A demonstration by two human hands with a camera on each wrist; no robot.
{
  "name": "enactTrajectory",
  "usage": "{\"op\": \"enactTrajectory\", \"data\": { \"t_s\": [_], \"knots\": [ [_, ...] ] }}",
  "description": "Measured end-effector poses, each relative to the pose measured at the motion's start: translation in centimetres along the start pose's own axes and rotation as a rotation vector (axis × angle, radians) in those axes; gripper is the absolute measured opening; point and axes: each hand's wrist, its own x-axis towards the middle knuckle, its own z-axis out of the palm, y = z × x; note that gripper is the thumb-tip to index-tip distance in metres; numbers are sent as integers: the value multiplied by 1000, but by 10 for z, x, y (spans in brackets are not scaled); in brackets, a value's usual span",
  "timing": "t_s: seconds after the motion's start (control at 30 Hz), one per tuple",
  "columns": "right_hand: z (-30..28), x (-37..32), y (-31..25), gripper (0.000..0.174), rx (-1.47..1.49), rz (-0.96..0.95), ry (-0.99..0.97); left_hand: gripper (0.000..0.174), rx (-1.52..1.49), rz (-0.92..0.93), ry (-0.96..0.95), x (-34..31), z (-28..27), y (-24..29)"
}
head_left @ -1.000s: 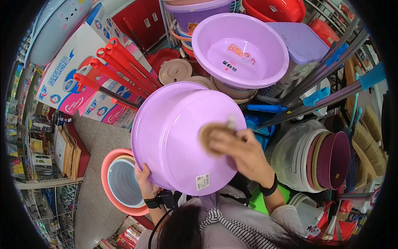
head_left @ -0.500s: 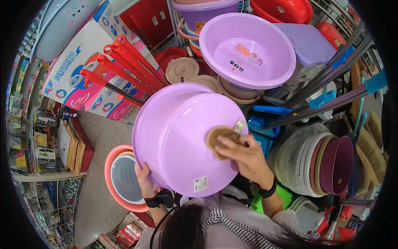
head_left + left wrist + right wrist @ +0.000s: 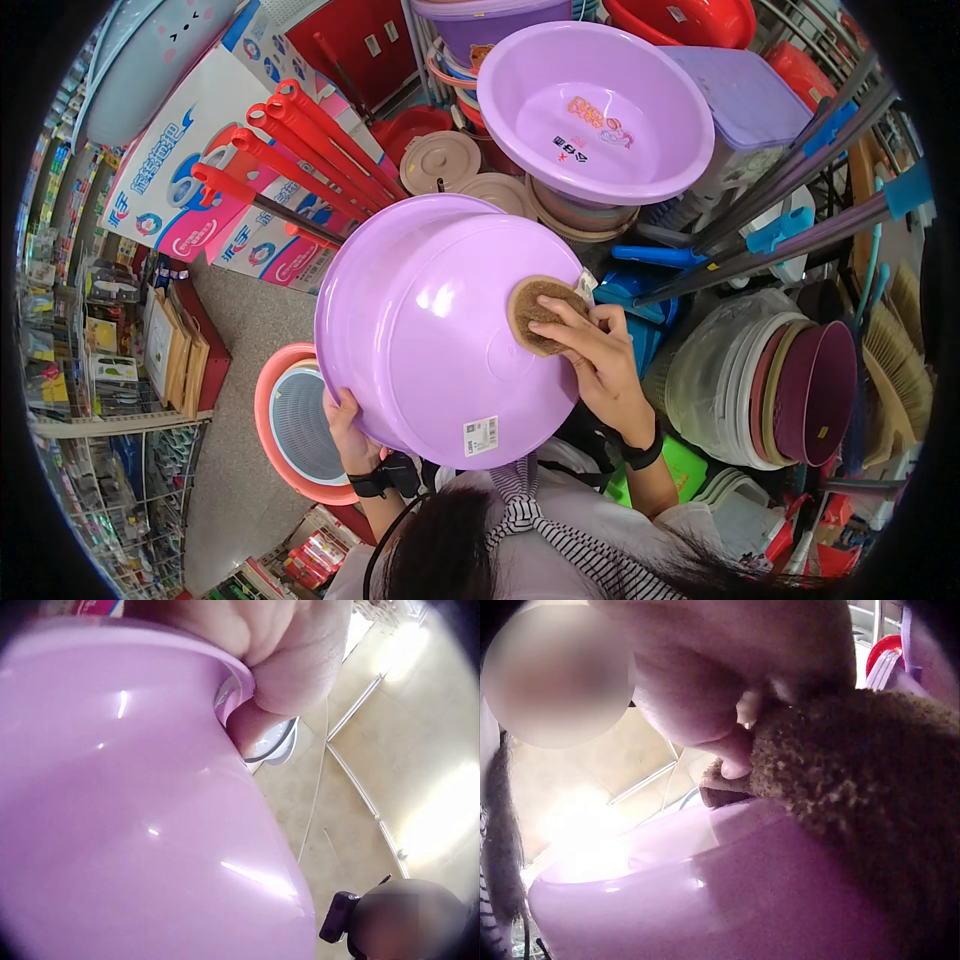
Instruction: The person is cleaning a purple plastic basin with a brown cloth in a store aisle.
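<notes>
A purple plastic basin (image 3: 430, 300) is tipped with its underside toward the head camera, a white barcode label (image 3: 480, 436) near its lower edge. My left hand (image 3: 350, 432) grips the rim at the lower left; the left wrist view shows thumb and fingers on either side of the basin rim (image 3: 225, 664). In my right hand (image 3: 598, 370) is a brown fuzzy scrubbing pad (image 3: 535, 310), pinched and laid against the basin's base. A small white tag (image 3: 586, 286) sticks out beside it. Up close, the pad's coarse pile (image 3: 840, 765) fills much of the right wrist view.
Another purple basin (image 3: 600, 110) stands on stacked tubs ahead. Red mop handles (image 3: 320, 140) lean by a printed carton (image 3: 180, 180) on the left. Stacked buckets (image 3: 770, 390) and blue-capped poles (image 3: 780, 235) crowd the right. A pink-rimmed basket (image 3: 268, 430) sits on the floor at lower left.
The right hand, blurred in motion a second ago, has shifted the pad slightly right and up on the basin's base. The left hand keeps its grip on the rim.
</notes>
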Motion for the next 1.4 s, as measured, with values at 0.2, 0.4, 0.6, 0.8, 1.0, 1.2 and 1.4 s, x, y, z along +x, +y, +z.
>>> {"op": "enactTrajectory", "data": {
  "t_s": [0.2, 0.4, 0.6, 0.8, 1.0, 1.2, 1.4],
  "knots": [
    [11, -4, -14, 63, -138, -203, -92, 47, 27, 23, 53, 2, -5, 3],
    [3, -1, -4, 60, 18, -200, -200, 54, 51, 35, 32, -1, -6, 10],
    [-3, 1, 2, 41, 72, -28, 5, 54, 54, 23, 12, -2, 3, 10],
    [2, -9, 2, 26, 72, 120, 193, 51, 10, 35, 11, 0, -1, 7],
    [12, -11, -11, 37, -53, 81, 135, 51, 45, 12, 1, 0, 10, 13],
    [21, -8, -18, 41, -153, 26, 142, 53, 35, 25, 18, -2, 11, 13],
    [18, -5, -21, 42, -110, -2, 115, 51, 63, -5, 17, -3, 14, 18]
  ]
}}
